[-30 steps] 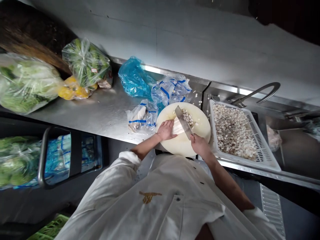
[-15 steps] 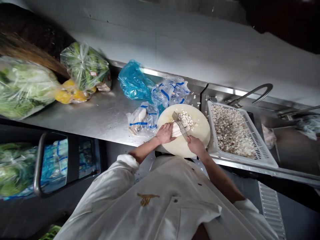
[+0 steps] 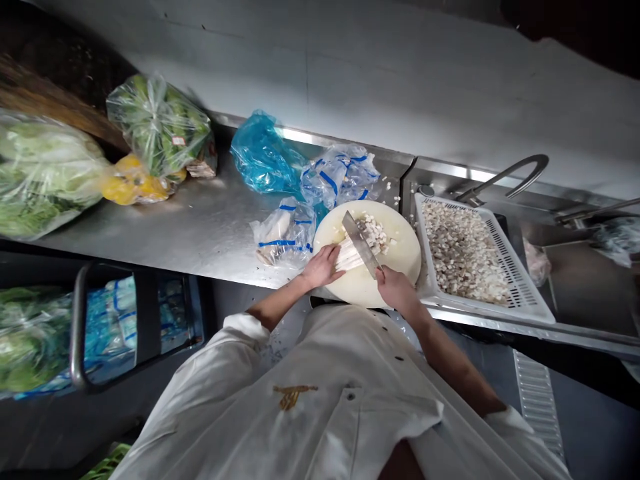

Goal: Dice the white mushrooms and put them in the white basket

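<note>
On a round white cutting board (image 3: 350,290), pale mushroom strips (image 3: 349,257) lie in a bundle. My left hand (image 3: 323,267) holds the bundle's left end, fingers bent over it. Gripped in my right hand (image 3: 395,287) is a cleaver (image 3: 361,243), its blade slanting across the right end of the strips. Diced mushroom (image 3: 375,232) is heaped just beyond the blade, which hides part of the heap. Left of the board sits a clear, blue-striped bag (image 3: 285,233) with whole pale mushrooms in it.
A white perforated basket (image 3: 530,303) full of diced mushroom stands right of the board, near a curved faucet (image 3: 530,163). Behind lie a blue plastic bag (image 3: 265,153) and crumpled clear packaging (image 3: 340,177). Bagged greens (image 3: 160,123) and yellow vegetables (image 3: 133,181) are at left.
My left hand has shifted slightly left along the strips. The cleaver now shows more of its blade's flat side, and the whole view has moved a little.
</note>
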A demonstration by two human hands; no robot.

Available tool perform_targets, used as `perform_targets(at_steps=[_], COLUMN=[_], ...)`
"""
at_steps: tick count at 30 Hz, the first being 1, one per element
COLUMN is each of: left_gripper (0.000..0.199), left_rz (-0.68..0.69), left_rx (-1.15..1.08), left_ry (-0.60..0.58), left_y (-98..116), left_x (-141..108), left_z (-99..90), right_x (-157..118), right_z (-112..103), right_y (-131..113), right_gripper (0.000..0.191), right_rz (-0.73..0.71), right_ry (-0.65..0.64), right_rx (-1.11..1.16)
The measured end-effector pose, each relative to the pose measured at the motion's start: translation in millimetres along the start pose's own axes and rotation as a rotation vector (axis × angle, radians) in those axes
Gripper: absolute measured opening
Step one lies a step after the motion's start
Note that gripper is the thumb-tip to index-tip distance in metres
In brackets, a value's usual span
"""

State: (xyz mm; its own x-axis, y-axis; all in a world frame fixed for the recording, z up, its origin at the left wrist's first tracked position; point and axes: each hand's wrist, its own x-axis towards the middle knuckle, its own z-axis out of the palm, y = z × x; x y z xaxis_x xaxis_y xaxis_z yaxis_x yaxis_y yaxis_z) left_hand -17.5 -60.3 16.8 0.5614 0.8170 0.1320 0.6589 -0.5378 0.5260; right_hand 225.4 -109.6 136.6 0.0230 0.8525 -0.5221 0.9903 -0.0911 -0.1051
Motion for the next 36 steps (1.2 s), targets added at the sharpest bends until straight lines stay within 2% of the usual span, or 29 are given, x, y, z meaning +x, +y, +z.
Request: perform_targets(at_steps=[2, 5, 8, 11, 14, 16, 19, 23, 26, 29, 32, 36], left_gripper=[0.083, 0.084, 0.085, 0.062, 0.044, 0.044, 0.046, 0.040, 0.034, 0.032, 0.035, 0.037], left_rz=[0.010, 0.017, 0.027, 0.051, 0.058, 0.056, 0.064, 0.043, -0.009, -0.034, 0.004, 0.047], left_rx=[-0.012, -0.026, -0.043, -0.041, -0.031, -0.030, -0.025, -0.009, 0.011, 0.019, 0.006, -0.006], left_ry=[0.011, 0.006, 0.005, 0.014, 0.009, -0.010, -0.025, -0.011, 0.012, 0.045, 0.030, -0.015], left_y=[-2.0, -4.0, -5.4, -5.5, -4.6, -5.1, -7.8, -8.7, -2.0, 7.6, 13.4, 11.8], left_x=[-3.4, -5.7, -7.7, -10.0, -10.7, -10.8, -11.9, -13.6, -10.4, -2.4, 5.2, 8.9], left_z=[1.3, 0.8, -2.4, -2.3, 0.2, 0.5, -0.3, 3.8, 11.0, 17.7, 20.0, 15.5], right_x=[-0.7, 2.3, 1.4, -2.0, -0.1, 1.6, -1.3, -4.4, 3.0, 8.7, 6.6, 7.3], right_z=[2.7, 4.5, 4.0, 7.2, 9.1, 6.9, 6.0, 18.9, 23.6, 16.2, 10.9, 14.8], right_y=[-4.2, -9.9, -9.1, -10.3, -17.0, -19.3, -17.4, -17.8, -15.7, -3.4, 6.8, -0.6], right_gripper=[0.048, 0.045, 0.046, 0.047, 0.045, 0.045, 0.049, 0.049, 0.048, 0.047, 0.046, 0.045], right_rz=[0.019, 0.035, -0.013, -0.021, 0.027, 0.036, -0.002, 0.008, 0.012, -0.013, -0.012, -0.008], right_ry=[-0.029, -0.067, -0.024, -0.001, -0.065, -0.084, -0.032, -0.049, -0.096, -0.068, -0.015, -0.010], right_rx=[0.007, -0.003, 0.003, 0.028, 0.033, 0.018, 0.020, 0.079, 0.089, 0.050, 0.014, 0.038])
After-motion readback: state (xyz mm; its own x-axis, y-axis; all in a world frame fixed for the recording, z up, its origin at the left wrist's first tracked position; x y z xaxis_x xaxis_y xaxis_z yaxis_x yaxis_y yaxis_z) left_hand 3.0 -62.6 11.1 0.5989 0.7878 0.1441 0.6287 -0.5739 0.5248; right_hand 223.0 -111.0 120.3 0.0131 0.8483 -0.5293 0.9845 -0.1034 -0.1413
